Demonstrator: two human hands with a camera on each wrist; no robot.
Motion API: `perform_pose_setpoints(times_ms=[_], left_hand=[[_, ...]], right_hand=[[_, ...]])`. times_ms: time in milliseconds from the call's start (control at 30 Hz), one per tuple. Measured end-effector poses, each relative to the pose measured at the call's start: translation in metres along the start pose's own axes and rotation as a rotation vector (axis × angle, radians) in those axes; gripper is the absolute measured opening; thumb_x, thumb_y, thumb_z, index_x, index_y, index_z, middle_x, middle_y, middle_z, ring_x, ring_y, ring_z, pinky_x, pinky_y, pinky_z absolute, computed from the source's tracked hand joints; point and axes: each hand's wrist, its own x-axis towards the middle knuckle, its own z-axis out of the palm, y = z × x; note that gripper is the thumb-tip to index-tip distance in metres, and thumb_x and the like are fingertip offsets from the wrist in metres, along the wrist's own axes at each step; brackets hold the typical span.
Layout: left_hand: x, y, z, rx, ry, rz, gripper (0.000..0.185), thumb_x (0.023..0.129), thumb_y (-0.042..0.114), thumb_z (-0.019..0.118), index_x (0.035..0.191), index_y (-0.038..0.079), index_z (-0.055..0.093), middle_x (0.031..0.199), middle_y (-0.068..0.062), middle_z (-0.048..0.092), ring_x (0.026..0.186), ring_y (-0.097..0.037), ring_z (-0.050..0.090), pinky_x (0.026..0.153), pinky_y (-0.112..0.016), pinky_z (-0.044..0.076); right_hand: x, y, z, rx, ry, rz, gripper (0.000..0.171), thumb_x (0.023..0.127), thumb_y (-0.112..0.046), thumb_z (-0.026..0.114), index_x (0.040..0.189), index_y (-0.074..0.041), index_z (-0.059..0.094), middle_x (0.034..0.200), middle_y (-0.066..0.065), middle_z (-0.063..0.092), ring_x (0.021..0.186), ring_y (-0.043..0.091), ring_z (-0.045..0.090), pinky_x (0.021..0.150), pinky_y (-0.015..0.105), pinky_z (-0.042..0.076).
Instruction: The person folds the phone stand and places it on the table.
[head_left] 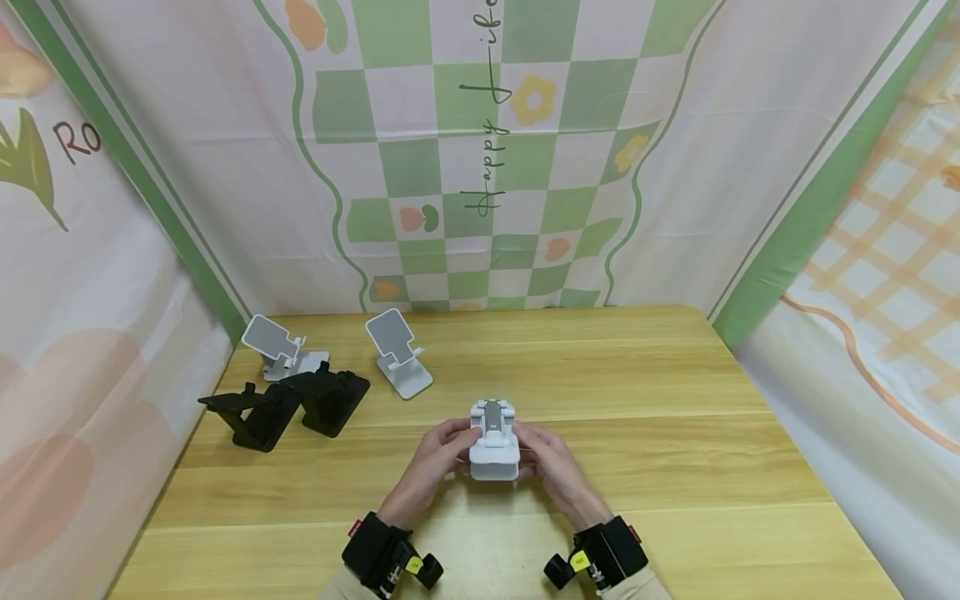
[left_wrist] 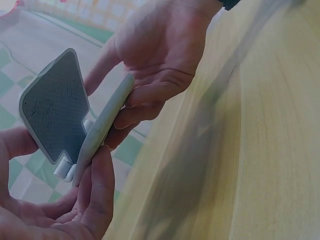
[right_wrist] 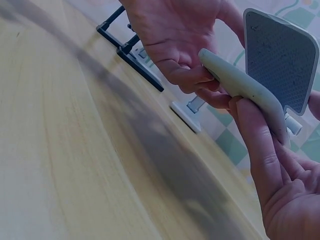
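Both hands hold a white folding phone stand [head_left: 493, 458] above the table, near the middle in the head view. My left hand [head_left: 435, 462] grips its left side, and my right hand [head_left: 557, 467] grips the right. In the left wrist view, the stand's grey padded plate [left_wrist: 55, 107] is tilted open from the white base [left_wrist: 106, 117]. Left fingers [left_wrist: 100, 192] press under that base, while the thumb meets the plate's edge. The right wrist view shows the right fingers [right_wrist: 257, 130] against the underside of the base; part of the right thumb is hidden.
Two more white phone stands [head_left: 397, 354] with grey pads stand unfolded at the back left. Two black phone stands [head_left: 330, 400] are beside them, toward the table's left edge. Patterned cloth [head_left: 555, 183] hangs behind the wooden table [head_left: 675, 433] and along both sides.
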Motion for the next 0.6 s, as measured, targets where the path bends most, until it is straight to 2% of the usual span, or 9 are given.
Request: perform_pose_setpoints(times_ms=[600], left_hand=[[0.0012,-0.0026,-0.0012,-0.022,-0.007,0.002,0.065,0.101,0.037,0.066,0.146,-0.007,0.048,0.126,-0.018,0.066,0.094,-0.016,0.062,0.081,-0.030,0.053]], right_hand=[[-0.0004,0.0024,-0.0001,0.019,-0.008,-0.008,0.052,0.110,-0.027,0.050,0.137,0.017,0.049,0.099,0.000,0.074,0.082,0.013,0.070,0.067,0.025,0.058]])
